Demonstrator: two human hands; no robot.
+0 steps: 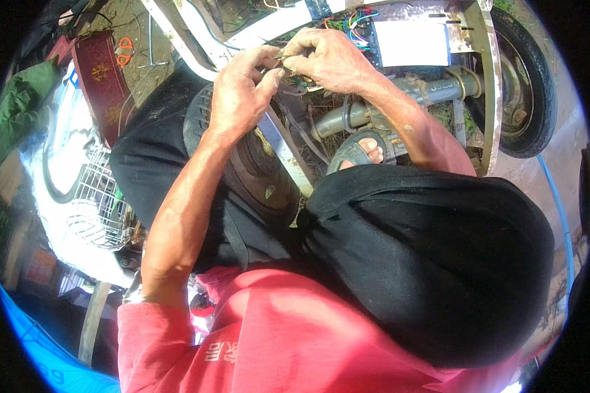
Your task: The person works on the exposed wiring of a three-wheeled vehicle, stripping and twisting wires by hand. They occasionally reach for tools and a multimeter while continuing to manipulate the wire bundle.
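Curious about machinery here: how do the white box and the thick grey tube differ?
The white box is flat and rectangular; the thick grey tube is long and round. Coloured wires bunch beside the box's left edge; a collar rings the tube near its right end. Both show near the right hand.

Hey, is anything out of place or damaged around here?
Coloured wires spill, uncovered and tangled, beside the white-topped box. Orange-handled scissors, apparently, lie on dirt at upper left, odd for a tool. No clear damage shows; the thin piece between your left hand and right hand is too small to judge.
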